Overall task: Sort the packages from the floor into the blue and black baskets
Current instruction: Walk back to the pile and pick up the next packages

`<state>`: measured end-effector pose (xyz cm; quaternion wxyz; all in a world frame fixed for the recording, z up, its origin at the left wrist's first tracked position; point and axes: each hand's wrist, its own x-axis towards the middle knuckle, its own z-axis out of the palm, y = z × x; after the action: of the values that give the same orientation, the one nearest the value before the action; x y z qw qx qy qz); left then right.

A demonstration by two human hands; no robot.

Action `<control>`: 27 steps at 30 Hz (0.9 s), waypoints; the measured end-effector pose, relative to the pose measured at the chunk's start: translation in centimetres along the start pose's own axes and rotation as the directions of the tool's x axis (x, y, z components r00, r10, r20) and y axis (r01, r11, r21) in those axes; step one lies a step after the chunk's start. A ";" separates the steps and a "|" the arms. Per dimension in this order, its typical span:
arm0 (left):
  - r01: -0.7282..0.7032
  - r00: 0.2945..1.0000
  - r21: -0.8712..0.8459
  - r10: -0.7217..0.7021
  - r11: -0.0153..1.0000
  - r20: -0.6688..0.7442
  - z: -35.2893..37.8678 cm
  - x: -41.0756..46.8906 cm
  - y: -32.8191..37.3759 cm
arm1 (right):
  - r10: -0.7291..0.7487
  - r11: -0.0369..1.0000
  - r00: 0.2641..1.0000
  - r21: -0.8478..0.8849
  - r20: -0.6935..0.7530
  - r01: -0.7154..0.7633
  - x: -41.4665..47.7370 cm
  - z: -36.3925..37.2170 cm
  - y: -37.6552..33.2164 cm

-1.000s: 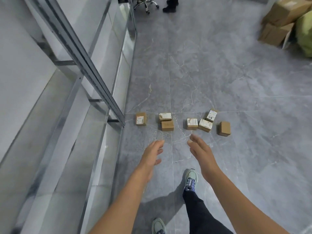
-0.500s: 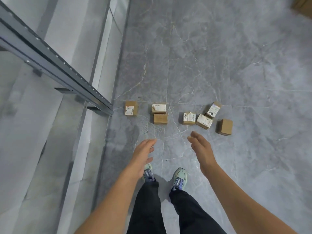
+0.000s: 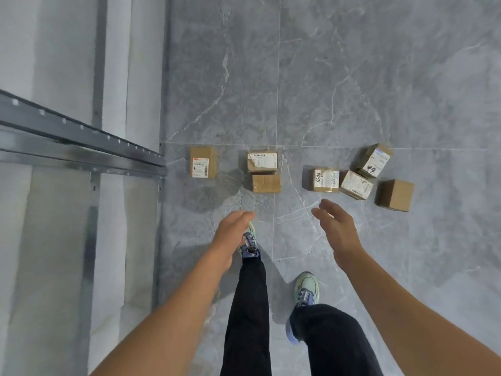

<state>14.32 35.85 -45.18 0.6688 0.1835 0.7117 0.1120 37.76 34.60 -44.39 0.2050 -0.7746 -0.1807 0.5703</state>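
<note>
1. Both hands empty, fingers loose: left hand (image 3: 233, 231), right hand (image 3: 336, 228), held above the grey floor (image 3: 352, 77).
2. Seven cardboard packages (image 3: 266, 183) lie in a rough row on the floor ahead of the hands.
3. Metal rail (image 3: 81, 147) at left.

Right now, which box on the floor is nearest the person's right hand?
The labelled box at the left end of the cluster of four, just beyond the right hand; the others lie farther.
</note>
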 end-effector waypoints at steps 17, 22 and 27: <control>0.057 0.993 0.158 -0.040 0.986 -0.107 4.5 30.3 -4.4 | 0.050 0.988 0.998 -0.145 0.023 -0.046 28.7 8.6 10.1; 0.045 0.981 0.183 -0.009 0.982 -0.192 6.0 36.1 -5.3 | 0.074 0.986 0.995 -0.153 0.060 -0.064 33.8 10.7 12.4; 0.019 0.981 0.158 0.012 0.987 -0.196 6.7 39.6 -6.2 | 0.061 0.983 0.994 -0.180 0.087 -0.044 36.9 12.6 13.2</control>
<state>18.80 45.95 -84.26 0.5788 0.2230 0.7812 0.0714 36.81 43.70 -84.54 0.1114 -0.7672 -0.2197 0.5923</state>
